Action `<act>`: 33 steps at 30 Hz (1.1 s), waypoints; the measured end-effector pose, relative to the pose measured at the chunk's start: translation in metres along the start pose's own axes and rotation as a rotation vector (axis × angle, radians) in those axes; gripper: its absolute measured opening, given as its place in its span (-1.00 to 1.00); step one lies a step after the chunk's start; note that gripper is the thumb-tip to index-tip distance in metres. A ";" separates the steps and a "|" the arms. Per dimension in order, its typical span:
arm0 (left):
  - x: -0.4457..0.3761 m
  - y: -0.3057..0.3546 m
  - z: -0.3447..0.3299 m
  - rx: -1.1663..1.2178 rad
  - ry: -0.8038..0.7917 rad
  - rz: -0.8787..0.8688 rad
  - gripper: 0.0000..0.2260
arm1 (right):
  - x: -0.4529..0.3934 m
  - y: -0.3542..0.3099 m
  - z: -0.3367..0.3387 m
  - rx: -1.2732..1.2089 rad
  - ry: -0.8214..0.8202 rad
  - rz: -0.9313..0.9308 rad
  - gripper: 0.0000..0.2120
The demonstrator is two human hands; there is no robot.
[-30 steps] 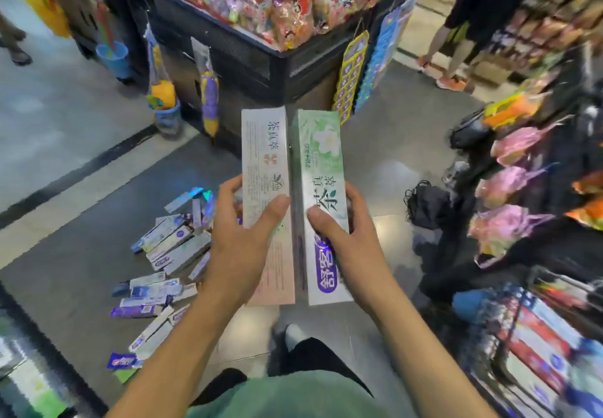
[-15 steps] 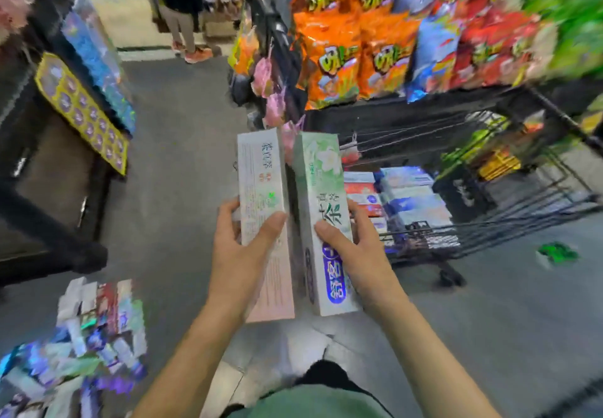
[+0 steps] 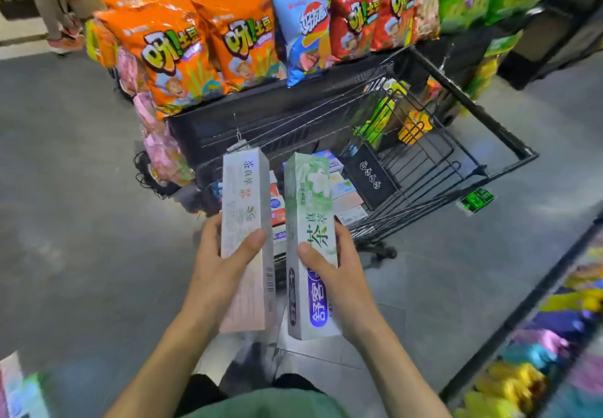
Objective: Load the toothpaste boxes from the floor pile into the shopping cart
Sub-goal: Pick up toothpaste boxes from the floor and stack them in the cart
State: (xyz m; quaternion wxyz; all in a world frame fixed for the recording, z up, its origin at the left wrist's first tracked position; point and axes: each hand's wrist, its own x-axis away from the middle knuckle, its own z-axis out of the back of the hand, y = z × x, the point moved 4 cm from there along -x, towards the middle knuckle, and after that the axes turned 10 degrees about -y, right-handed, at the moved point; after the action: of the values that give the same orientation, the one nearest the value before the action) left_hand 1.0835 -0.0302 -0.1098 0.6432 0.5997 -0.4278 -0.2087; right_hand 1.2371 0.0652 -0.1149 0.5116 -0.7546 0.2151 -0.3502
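The left hand (image 3: 217,266) is gripping 1 pale box (image 3: 246,222); the right hand (image 3: 339,274) is gripping 1 green box (image 3: 308,222), both hovering at the cart (image 3: 509,142) near edge. Recommendation: lower flat beside the stacked boxes (image 3: 346,192).

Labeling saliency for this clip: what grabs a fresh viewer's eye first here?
Two long toothpaste boxes held up at centre: a pale pinkish box in the left hand, a green box in the right hand. Behind them stands the black wire shopping cart, under a wall of orange snack bags.
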 end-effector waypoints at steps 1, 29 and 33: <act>-0.011 -0.001 -0.007 0.005 -0.012 0.009 -0.36 | -0.007 -0.002 0.009 0.002 0.004 -0.008 -0.37; -0.299 -0.061 0.062 -0.762 -0.301 0.241 -0.23 | -0.247 0.016 0.041 0.378 0.097 -0.243 -0.55; -0.335 -0.078 0.067 -1.044 -0.489 0.179 -0.27 | -0.271 0.033 0.056 0.453 0.056 -0.296 -0.54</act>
State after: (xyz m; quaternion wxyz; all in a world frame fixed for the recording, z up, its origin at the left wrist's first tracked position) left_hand 0.8655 0.1770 -0.2904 0.7515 0.0992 -0.4531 -0.4691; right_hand 1.1009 0.2725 -0.2421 0.6043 -0.6342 0.0328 -0.4813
